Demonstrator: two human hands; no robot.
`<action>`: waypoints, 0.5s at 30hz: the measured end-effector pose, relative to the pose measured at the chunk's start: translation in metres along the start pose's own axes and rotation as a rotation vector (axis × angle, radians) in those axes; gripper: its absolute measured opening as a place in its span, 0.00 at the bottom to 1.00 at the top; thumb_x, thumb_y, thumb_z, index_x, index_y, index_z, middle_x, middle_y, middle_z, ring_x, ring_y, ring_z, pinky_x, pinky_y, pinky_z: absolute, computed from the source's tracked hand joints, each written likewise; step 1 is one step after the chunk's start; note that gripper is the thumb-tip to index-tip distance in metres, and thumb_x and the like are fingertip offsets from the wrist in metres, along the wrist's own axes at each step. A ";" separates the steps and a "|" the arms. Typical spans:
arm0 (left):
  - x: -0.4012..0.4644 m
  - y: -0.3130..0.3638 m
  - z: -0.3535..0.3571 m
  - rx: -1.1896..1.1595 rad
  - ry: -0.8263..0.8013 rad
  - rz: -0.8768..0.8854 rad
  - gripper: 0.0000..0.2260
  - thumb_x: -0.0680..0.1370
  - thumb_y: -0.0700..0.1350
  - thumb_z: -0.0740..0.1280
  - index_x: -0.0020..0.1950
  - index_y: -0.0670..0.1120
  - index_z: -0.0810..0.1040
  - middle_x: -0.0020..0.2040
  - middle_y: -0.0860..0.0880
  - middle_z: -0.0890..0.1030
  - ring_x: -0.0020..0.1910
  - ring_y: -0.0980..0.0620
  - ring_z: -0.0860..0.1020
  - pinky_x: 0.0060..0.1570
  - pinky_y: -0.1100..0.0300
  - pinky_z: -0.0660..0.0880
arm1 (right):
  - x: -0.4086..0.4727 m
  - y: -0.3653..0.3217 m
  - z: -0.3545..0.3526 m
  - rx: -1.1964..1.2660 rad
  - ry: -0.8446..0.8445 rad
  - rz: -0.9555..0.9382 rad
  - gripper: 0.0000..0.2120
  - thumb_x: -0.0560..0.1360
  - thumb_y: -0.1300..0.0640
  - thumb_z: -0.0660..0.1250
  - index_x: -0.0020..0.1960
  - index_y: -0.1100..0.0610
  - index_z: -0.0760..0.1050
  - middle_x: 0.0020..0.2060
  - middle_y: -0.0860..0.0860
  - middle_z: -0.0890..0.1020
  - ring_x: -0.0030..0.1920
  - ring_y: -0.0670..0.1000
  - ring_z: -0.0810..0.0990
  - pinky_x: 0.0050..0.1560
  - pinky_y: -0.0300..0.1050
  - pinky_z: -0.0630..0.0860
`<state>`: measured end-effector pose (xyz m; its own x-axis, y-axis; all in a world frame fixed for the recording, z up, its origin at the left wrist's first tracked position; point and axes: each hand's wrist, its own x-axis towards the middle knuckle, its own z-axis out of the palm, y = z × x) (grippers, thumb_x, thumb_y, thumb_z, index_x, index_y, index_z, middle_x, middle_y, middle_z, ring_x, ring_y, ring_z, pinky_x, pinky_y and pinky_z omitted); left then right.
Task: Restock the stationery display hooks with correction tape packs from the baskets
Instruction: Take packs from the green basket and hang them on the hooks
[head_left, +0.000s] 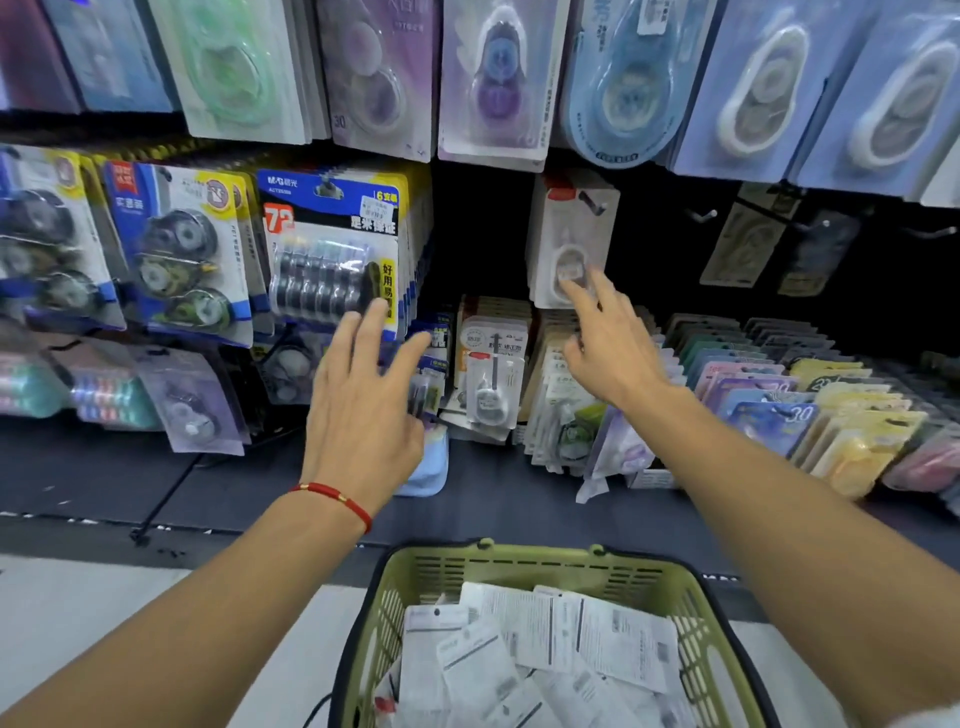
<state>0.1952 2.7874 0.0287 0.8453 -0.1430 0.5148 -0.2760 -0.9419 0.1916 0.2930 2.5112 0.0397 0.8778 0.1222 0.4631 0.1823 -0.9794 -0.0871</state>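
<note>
A green basket (519, 569) sits low in front of me, filled with several white correction tape packs (545, 644) lying face down. On a display hook in the middle hangs a white correction tape pack (571, 228). My right hand (608, 343) reaches up with fingers spread, its fingertips touching the lower part of that hanging pack. My left hand (363, 405), with a red bracelet on the wrist, is spread in front of the blue multi-roll pack (332, 254) and holds nothing.
Rows of blister packs hang above and to the left. Two bare hooks (701, 214) stick out right of the white pack. Upright packs (779, 405) stand in shelf trays at the right. A blue pack (431, 462) lies on the dark shelf ledge.
</note>
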 end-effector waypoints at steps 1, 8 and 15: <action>-0.006 0.003 0.000 -0.033 -0.053 0.054 0.32 0.73 0.36 0.70 0.77 0.48 0.71 0.82 0.42 0.61 0.81 0.38 0.57 0.75 0.39 0.65 | -0.012 -0.001 0.001 0.057 -0.005 0.008 0.25 0.81 0.59 0.63 0.78 0.55 0.67 0.78 0.57 0.66 0.72 0.62 0.70 0.63 0.58 0.75; -0.106 0.011 0.033 0.018 -0.908 0.309 0.22 0.79 0.42 0.66 0.73 0.52 0.75 0.70 0.49 0.76 0.70 0.45 0.73 0.65 0.49 0.73 | -0.156 -0.034 0.033 0.236 -0.781 -0.075 0.12 0.81 0.55 0.65 0.64 0.53 0.81 0.59 0.53 0.85 0.61 0.58 0.81 0.59 0.48 0.76; -0.219 0.012 0.085 0.092 -1.320 0.167 0.28 0.79 0.48 0.72 0.78 0.50 0.69 0.75 0.46 0.70 0.75 0.44 0.68 0.73 0.48 0.69 | -0.319 -0.082 0.101 0.031 -1.104 -0.233 0.28 0.80 0.43 0.68 0.72 0.59 0.67 0.65 0.59 0.77 0.63 0.62 0.78 0.57 0.55 0.77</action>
<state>0.0455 2.7816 -0.1530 0.6254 -0.3940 -0.6735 -0.4312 -0.8939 0.1226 0.0429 2.5687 -0.1898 0.7295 0.3918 -0.5607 0.3899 -0.9117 -0.1297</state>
